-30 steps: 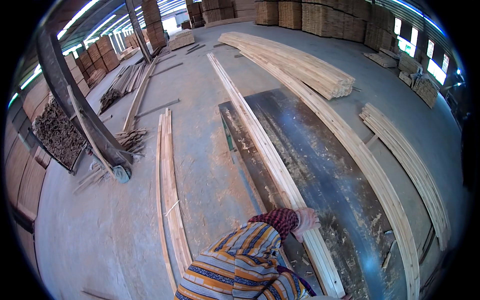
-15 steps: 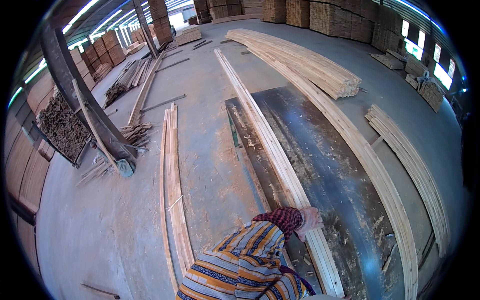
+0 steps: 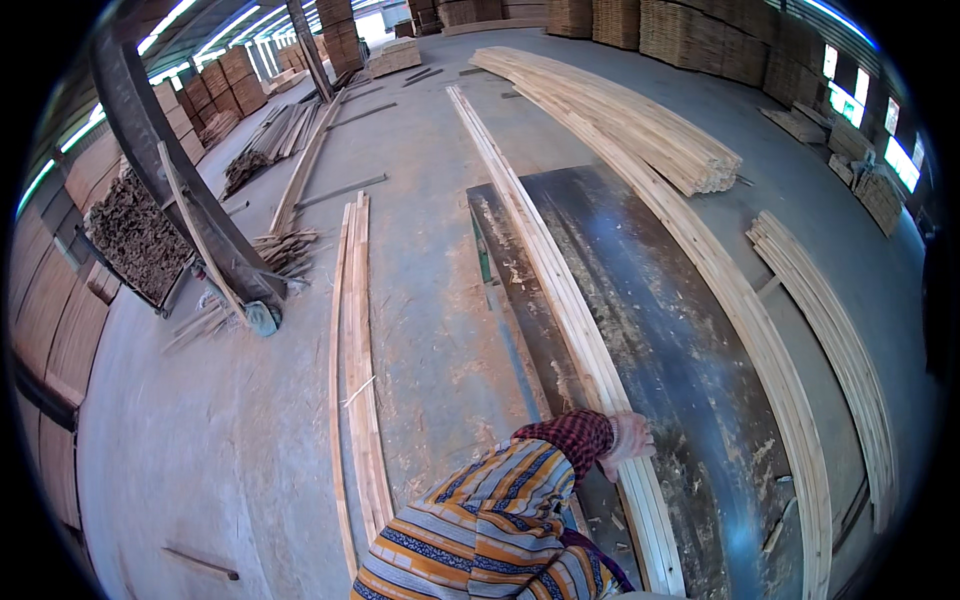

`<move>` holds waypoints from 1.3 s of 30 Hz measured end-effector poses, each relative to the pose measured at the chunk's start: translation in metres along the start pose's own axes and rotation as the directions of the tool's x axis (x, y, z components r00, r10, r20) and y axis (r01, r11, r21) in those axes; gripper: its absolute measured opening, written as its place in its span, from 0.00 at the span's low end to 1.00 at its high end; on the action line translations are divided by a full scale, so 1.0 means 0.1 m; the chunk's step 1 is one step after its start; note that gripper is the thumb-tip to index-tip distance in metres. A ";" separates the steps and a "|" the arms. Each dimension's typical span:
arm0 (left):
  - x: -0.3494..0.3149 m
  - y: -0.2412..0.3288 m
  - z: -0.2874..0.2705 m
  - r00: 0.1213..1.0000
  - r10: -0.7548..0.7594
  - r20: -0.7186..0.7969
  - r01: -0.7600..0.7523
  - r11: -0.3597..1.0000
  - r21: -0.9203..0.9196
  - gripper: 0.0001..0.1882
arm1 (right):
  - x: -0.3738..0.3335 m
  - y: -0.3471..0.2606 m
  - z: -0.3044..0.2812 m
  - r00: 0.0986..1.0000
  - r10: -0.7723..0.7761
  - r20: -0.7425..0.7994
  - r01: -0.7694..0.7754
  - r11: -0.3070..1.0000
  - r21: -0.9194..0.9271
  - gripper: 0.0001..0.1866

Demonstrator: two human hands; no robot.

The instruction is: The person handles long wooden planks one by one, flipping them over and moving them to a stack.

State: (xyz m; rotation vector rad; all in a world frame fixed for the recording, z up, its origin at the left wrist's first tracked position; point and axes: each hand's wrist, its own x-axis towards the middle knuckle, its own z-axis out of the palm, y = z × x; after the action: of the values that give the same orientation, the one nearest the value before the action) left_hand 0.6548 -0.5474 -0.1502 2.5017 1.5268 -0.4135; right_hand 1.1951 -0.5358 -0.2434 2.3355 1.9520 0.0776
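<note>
My left hand (image 3: 628, 440) comes out of a red-and-black checked cuff (image 3: 580, 440) beneath a striped sleeve (image 3: 480, 530). It lies over a narrow bundle of long pale wooden strips (image 3: 560, 290), fingers curled over the far edge and thumb on the near side. The strips run lengthwise along a dark, shiny metal table (image 3: 640, 260) strewn with chips, their far end reaching past its edge. My right hand is not in view.
Right of the table's middle runs a long row of strips (image 3: 720, 270), and another stack (image 3: 830, 330) lies beyond. Several strips (image 3: 358, 380) lie on the left. A dark post (image 3: 170, 170) stands at the left, with lumber piles (image 3: 690, 40) at the back.
The view has shifted slightly, so the surroundings appear a little to the right. My left hand keeps its place on the strips.
</note>
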 end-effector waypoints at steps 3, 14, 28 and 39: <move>-0.06 -0.01 0.07 0.999 -0.029 0.021 0.029 0.999 -0.020 0.55 | 0.03 -0.13 -0.03 0.997 -0.002 0.081 0.004 1.000 -0.030 0.35; -0.07 0.01 -0.07 0.992 -0.043 0.119 0.042 0.999 0.019 0.58 | 0.12 0.04 0.27 1.000 -0.017 0.016 0.018 0.999 -0.046 0.36; 0.01 0.00 0.04 0.994 -0.045 0.100 0.042 0.998 0.037 0.58 | 0.09 -0.06 0.08 0.990 0.008 0.137 0.002 0.997 -0.072 0.37; -0.04 0.00 0.01 0.997 -0.034 0.064 0.031 0.999 0.043 0.56 | 0.01 -0.10 0.02 0.999 -0.034 0.023 0.034 0.999 -0.018 0.35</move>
State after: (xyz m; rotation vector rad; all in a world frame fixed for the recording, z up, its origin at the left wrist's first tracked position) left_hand 0.6529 -0.5515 -0.1496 2.4718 1.5521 -0.5315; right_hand 1.1854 -0.5333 -0.2463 2.2811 1.9714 0.0662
